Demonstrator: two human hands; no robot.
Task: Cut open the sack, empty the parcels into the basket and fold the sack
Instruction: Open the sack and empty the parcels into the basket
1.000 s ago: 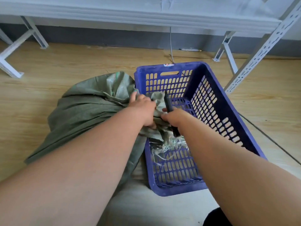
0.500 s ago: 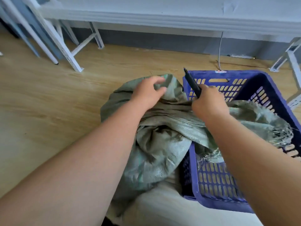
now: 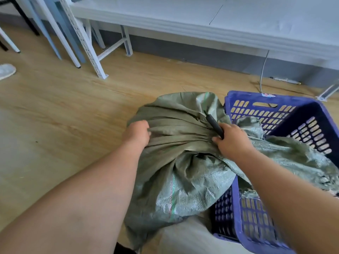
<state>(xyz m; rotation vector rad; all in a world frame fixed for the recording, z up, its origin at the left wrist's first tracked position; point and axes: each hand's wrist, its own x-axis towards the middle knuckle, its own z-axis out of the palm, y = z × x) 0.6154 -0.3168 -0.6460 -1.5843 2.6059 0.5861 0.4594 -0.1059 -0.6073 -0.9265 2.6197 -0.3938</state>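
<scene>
A grey-green woven sack [image 3: 181, 180] lies bunched on the wooden floor, its open frayed end draped over the near left rim into the blue slotted basket [image 3: 271, 105]. My left hand [image 3: 136, 133] grips a fold of the sack at its far left side. My right hand [image 3: 230, 139] holds a black-handled cutter [image 3: 214, 124] pointing up and left, and presses down on the gathered cloth by the basket's corner. No parcels show; the sack's contents are hidden.
White metal table legs [image 3: 91, 52] and chair legs stand at the back left. A long white bench [image 3: 201, 24] runs along the wall. A grey cable [image 3: 263, 70] hangs down behind the basket. A pale shoe [image 3: 6, 71] lies at the far left.
Both hands left the basket's inside and came onto the bulk of the sack. My left hand went from resting on top to gripping a fold. The view swung left.
</scene>
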